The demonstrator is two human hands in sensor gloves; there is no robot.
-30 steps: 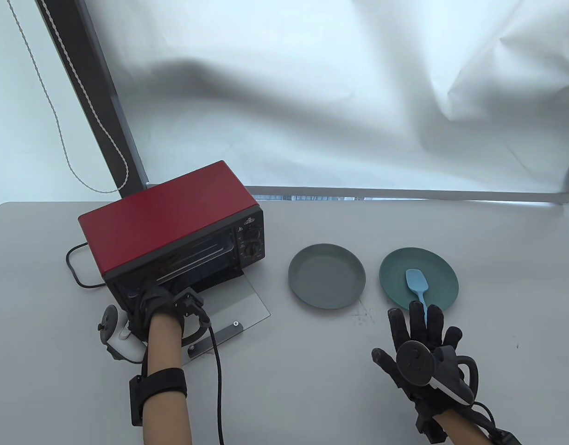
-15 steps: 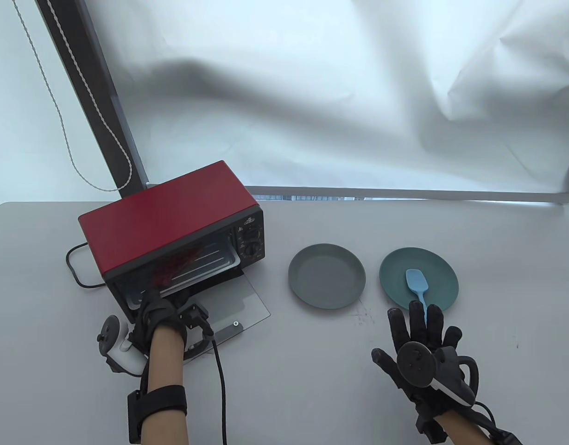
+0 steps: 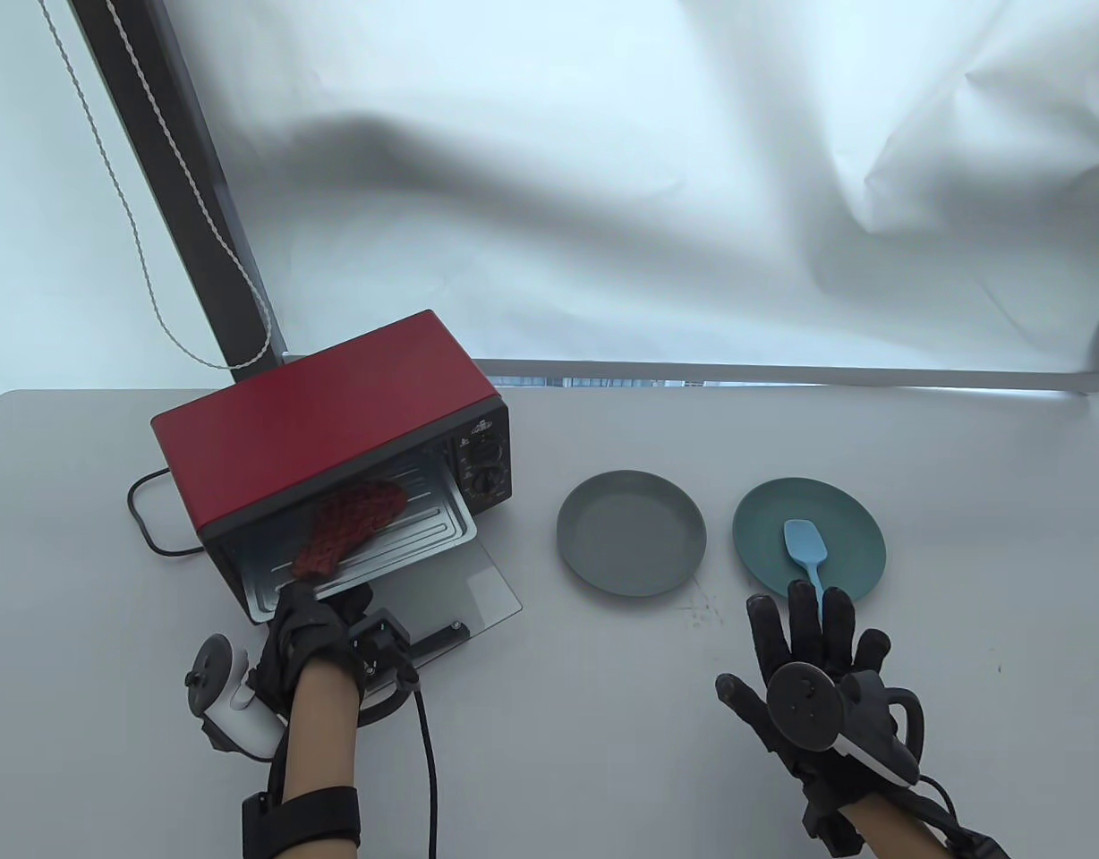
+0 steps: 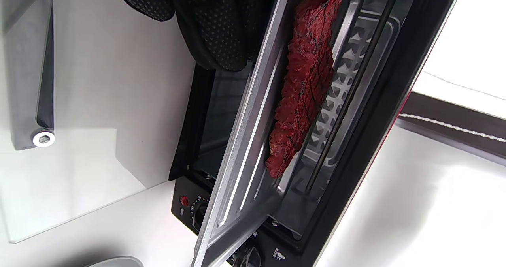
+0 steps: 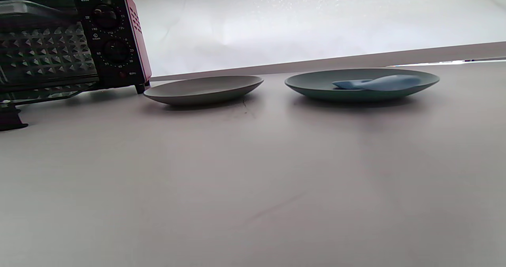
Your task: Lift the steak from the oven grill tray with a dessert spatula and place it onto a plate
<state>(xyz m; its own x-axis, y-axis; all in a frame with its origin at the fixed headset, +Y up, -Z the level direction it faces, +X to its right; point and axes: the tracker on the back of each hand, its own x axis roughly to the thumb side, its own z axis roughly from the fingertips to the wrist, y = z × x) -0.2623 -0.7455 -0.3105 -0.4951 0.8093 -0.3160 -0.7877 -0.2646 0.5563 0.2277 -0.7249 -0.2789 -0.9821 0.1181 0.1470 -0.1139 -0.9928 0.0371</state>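
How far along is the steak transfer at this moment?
Done: oven door down. In hand: left hand grips the tray, steak on it, partway out. Left: right hand lies flat, spatula untouched on the teal plate; grey plate bare.

Drawn out of the red toaster oven [image 3: 335,429] by the left hand [image 3: 312,626]: the grill tray [image 3: 370,555], now jutting well past the oven mouth, over the lowered glass door [image 3: 478,591]. Brought into plain sight on it: the red steak [image 3: 348,523], earlier hidden inside. Pulled back from the oven front along with the tray: the left hand, gripping the tray's near edge.
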